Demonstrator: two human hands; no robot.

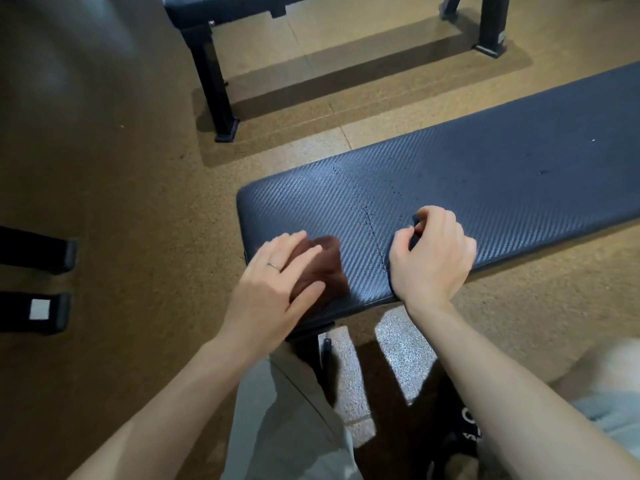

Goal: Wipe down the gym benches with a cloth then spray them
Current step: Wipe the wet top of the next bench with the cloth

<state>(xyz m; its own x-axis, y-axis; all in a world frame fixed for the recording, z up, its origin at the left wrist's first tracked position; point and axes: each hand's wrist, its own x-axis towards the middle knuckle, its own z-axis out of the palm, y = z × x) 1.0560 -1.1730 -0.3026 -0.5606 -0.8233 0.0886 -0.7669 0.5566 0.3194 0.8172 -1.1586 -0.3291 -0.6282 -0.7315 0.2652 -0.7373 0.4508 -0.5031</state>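
A long dark blue padded bench [485, 174] with a woven texture runs from the centre to the right edge. A brown cloth [329, 268] lies bunched on its near left end. My left hand [273, 289] lies flat on the cloth with straight fingers and wears a ring. My right hand [433, 258] rests on the bench's near edge, to the right of the cloth. Its fingers curl around a small dark object [415, 230], most of which the hand hides. Faint wet specks and streaks mark the bench top.
A second black bench [214, 15] on metal legs stands at the back, across a strip of brown floor. Black equipment feet [38, 251] poke in from the left edge. My legs and the bench's support post [311, 355] are below the bench.
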